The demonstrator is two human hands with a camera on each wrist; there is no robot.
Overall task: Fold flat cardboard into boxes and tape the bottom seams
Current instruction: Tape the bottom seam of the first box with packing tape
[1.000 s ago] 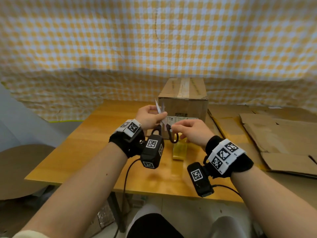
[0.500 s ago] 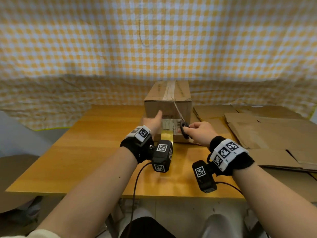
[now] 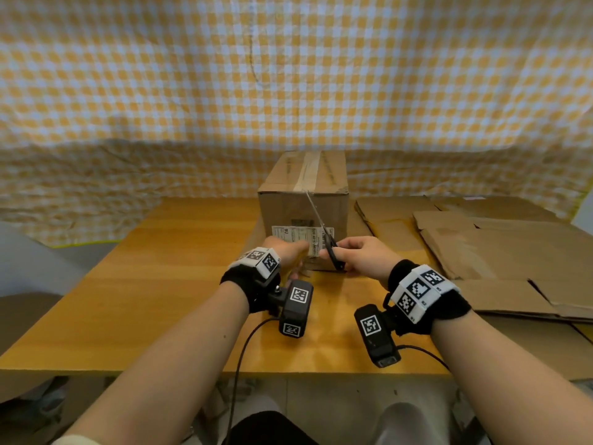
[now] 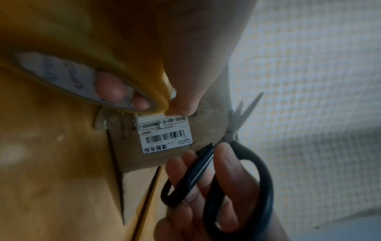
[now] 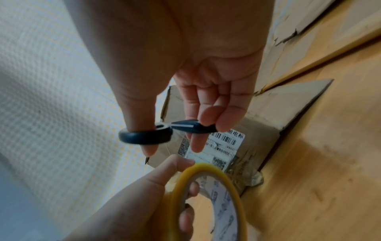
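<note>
Standing on the table (image 3: 134, 284) before the person, the taped box (image 3: 301, 203) faces both hands: left hand (image 3: 282, 252) with fingers curled through the tape roll (image 5: 208, 195), right hand (image 3: 362, 258) gripping black scissors (image 4: 226, 176), thumb in one loop.
</note>
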